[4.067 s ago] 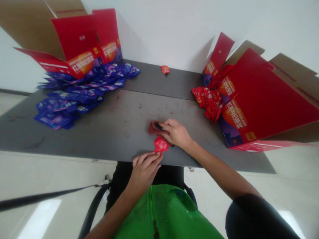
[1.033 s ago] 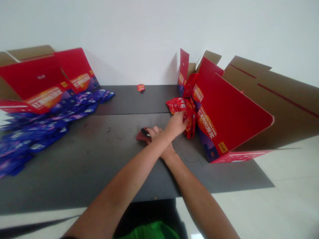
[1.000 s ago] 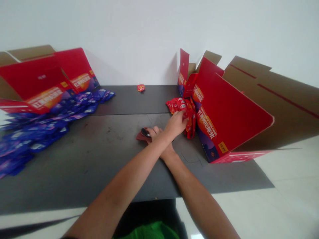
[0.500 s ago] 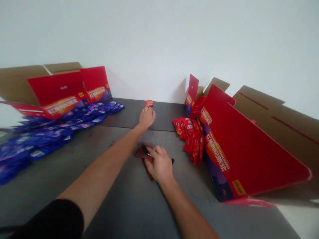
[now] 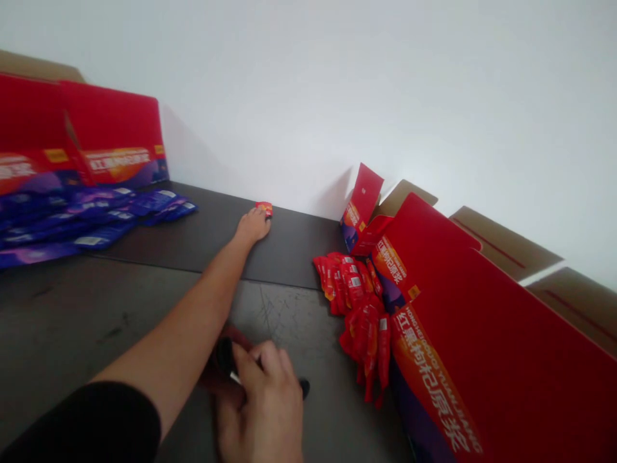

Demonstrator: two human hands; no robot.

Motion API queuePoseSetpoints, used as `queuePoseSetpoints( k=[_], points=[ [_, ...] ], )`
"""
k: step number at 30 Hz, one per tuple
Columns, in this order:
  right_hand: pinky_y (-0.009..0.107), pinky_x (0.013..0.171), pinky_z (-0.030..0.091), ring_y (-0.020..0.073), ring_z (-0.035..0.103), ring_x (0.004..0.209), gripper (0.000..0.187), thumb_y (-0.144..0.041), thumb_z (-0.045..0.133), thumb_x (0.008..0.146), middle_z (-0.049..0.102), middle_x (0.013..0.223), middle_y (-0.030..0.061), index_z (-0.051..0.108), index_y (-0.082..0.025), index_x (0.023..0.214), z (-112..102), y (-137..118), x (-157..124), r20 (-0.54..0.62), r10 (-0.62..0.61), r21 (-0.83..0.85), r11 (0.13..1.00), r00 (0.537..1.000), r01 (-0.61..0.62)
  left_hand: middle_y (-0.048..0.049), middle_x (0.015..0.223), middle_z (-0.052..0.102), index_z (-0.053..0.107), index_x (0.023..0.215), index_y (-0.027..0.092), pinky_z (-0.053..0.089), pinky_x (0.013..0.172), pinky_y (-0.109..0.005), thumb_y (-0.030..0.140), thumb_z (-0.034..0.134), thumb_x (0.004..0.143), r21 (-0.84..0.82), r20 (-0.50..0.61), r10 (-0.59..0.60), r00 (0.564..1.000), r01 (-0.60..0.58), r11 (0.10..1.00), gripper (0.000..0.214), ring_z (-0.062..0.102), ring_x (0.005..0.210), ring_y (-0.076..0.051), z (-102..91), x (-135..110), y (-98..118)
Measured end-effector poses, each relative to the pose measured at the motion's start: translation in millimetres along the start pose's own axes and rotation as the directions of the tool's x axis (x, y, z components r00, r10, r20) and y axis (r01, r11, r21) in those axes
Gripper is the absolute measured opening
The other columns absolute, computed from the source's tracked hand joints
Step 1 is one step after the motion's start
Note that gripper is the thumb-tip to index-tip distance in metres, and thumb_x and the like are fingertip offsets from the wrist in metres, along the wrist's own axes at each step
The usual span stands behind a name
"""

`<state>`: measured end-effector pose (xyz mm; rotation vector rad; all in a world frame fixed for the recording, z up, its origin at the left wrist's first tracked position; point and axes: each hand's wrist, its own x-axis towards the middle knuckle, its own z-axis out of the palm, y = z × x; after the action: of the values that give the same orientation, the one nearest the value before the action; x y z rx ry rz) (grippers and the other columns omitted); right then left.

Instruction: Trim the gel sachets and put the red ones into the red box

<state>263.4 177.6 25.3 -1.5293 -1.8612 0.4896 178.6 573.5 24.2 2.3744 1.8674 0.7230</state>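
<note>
L hand (image 5: pixel 251 227) was loosely open, fingertips on small red sachet (image 5: pixel 264 208) on dark table (image 5: pixel 284 257). R hand (image 5: pixel 258 402) was closed on black-handled tool (image 5: pixel 224 355).

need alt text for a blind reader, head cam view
A person's left hand reaches a red sachet on a dark table, while the right hand holds a black-handled tool. Red sachets heap beside an open red carton; blue sachets lie far left.
</note>
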Motion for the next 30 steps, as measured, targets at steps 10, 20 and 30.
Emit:
queuePoseSetpoints(
  k=[10,20,30],
  points=[
    [0.046,0.07,0.053,0.03,0.059,0.094,0.052,-0.028,0.067,0.082,0.064,0.103,0.0066,0.063,-0.043,0.132,3.9,4.9,1.8,0.002,0.012,0.0,1.0,1.0,-0.012,-0.0111,0.128,0.064,0.063,0.125,0.016,0.047,0.104,-0.053,0.043,0.06,0.099,-0.023,0.011,-0.059,0.998,0.059,0.998,0.038,0.062,0.118,-0.027,0.2,7.1,-7.6],
    [0.035,0.079,0.049,0.0236,0.059,0.091,0.035,-0.02,0.059,0.093,0.062,0.095,0.0058,0.07,-0.029,0.124,-15.2,18.4,12.7,-0.115,-0.068,-0.054,0.997,0.991,0.062,-0.0106,0.129,0.069,0.062,0.131,0.02,0.046,0.103,-0.04,0.028,0.039,0.108,-0.009,-0.141,0.01,0.99,-0.012,1.0,0.033,0.064,0.115,-0.022,-40.3,-95.4,5.7],
    [0.033,0.075,0.048,0.0219,0.059,0.083,0.039,-0.038,0.051,0.098,0.057,0.089,0.0053,0.07,-0.02,0.127,-34.8,45.1,17.6,-0.291,-0.112,-0.115,0.99,0.95,0.081,-0.0102,0.121,0.074,0.067,0.122,0.018,0.047,0.096,-0.035,0.024,0.039,0.107,0.035,-0.159,0.156,0.975,-0.153,0.988,0.032,0.067,0.112,-0.02,-89.7,-274.9,18.6]
  ],
)
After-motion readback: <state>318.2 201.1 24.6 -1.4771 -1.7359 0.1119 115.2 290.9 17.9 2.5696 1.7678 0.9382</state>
